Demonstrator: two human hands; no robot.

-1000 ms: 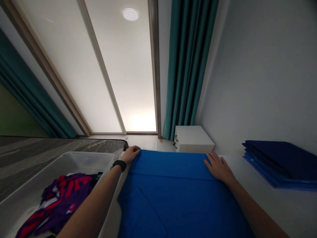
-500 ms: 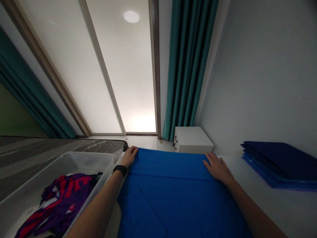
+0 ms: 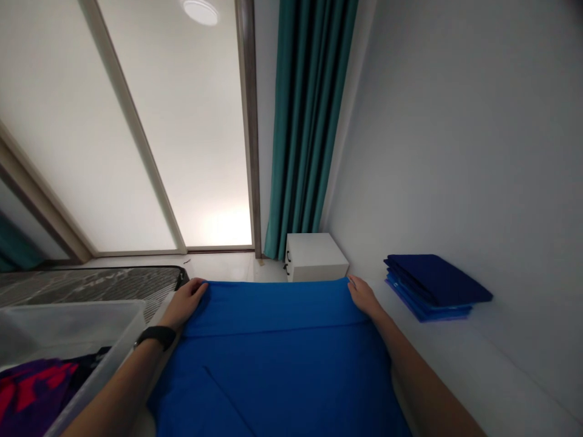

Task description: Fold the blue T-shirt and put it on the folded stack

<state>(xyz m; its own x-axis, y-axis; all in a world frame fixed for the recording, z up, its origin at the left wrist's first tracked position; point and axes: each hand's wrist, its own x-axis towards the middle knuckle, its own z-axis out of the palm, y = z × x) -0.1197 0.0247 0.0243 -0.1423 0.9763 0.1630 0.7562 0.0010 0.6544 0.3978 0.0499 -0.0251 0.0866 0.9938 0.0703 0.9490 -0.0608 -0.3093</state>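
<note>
A large blue cloth (image 3: pixel 282 370), which looks like a garment, spreads across the bottom middle of the view, with a straight crease running across it below its far edge. At its far left corner my left hand (image 3: pixel 187 298) is closed on the edge, a black band on the wrist. My right hand (image 3: pixel 363 295) pinches the far right corner. The far edge is drawn nearly straight between both hands. The cloth's near end runs out of the frame.
On the white table surface at right lies a stack of folded blue cloths (image 3: pixel 432 285). A translucent plastic bin (image 3: pixel 132 315) with purple and red clothing (image 3: pixel 36 388) stands at left. Beyond the table are a white drawer cabinet (image 3: pixel 316 255), a teal curtain (image 3: pixel 310 133) and a dark patterned bed (image 3: pixel 109 284).
My view has turned to the right. My right hand, flat on the cloth before, now grips its far right corner. My left hand stays at the far left corner.
</note>
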